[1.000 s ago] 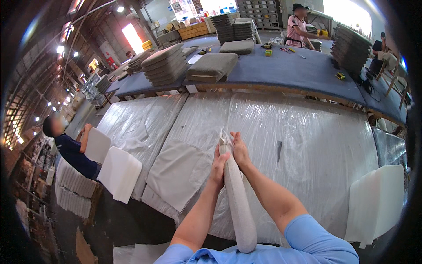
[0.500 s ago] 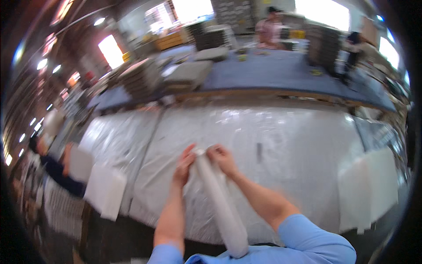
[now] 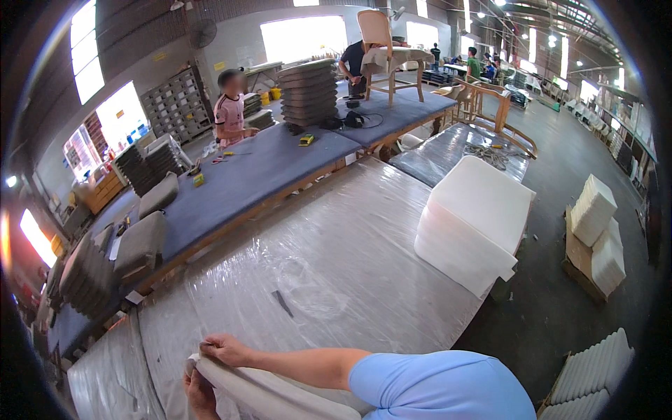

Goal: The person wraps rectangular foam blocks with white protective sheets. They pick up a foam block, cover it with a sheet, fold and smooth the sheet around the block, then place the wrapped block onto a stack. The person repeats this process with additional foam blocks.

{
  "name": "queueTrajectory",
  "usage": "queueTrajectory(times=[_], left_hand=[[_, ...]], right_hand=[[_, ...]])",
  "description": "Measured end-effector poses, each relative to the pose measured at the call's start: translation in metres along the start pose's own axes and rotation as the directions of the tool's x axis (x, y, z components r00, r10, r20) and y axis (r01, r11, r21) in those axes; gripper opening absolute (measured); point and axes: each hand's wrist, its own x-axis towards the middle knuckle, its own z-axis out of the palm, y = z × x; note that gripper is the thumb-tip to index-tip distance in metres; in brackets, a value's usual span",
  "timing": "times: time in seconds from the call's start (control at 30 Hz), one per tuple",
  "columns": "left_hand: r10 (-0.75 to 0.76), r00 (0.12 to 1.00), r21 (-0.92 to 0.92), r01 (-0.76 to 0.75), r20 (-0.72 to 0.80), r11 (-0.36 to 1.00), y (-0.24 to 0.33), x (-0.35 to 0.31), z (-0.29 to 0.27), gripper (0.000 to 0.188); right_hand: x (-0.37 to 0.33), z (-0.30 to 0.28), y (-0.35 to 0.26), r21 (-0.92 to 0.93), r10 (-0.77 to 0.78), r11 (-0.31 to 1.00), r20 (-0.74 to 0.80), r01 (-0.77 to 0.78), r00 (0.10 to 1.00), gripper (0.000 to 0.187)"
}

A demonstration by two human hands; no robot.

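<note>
Nearby, a pale cloth-covered piece (image 3: 269, 387), soft and elongated, slants from body out over the near bench (image 3: 360, 234); left hand (image 3: 199, 393) and right hand (image 3: 224, 348) both grasp its outer end, grip closed. Bench surface slick, wrinkled clear film. Rightward, white foam-like slabs (image 3: 476, 199), round-cornered, stacked. Beyond, matte blue far bench (image 3: 252, 178) bears dark grey cushions (image 3: 308, 94), ribbed pile, then a wooden-legged chair (image 3: 375, 30).

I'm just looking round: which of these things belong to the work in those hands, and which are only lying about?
In use:
pale fabric piece, held by the left hand and right hand
plastic-covered surface beneath

Apparently just lying about, untouched:
dark strip
white pad stack (link unclear)
yellow tape measure
stacked grey cushions
wooden chair
</note>
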Motion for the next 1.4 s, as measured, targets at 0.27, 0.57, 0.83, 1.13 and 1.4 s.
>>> queueTrajectory(times=[0.27, 0.57, 0.83, 1.13, 1.4], left_hand=[[0.094, 0.985, 0.457, -0.019, -0.142, 0.889, 0.003, 0.006, 0.01, 0.04], [0.169, 0.925, 0.224, -0.094, -0.342, 0.97, -0.024, 0.024, 0.045, 0.051], [0.672, 0.708, 0.896, -0.127, -0.219, 0.426, -0.041, 0.03, 0.051, 0.041], [0.353, 0.84, 0.513, -0.106, -0.412, 0.852, -0.05, 0.05, 0.048, 0.06], [0.266, 0.869, 0.282, -0.154, -0.418, 0.947, -0.076, 0.04, 0.05, 0.052]], right_hand=[[0.007, 0.011, -0.001, -0.014, 0.016, 1.0, -0.176, -0.018, 0.984, 0.032], [0.016, 0.011, -0.015, -0.016, 0.065, 0.997, -0.246, -0.071, 0.967, 0.048], [0.02, 0.012, -0.009, -0.219, 0.131, 0.953, -0.334, -0.212, 0.934, 0.051], [0.04, -0.007, -0.027, 0.106, 0.322, 0.946, -0.226, -0.306, 0.919, 0.055], [0.038, -0.008, -0.027, -0.147, 0.158, 0.969, -0.24, -0.197, 0.958, 0.056]])
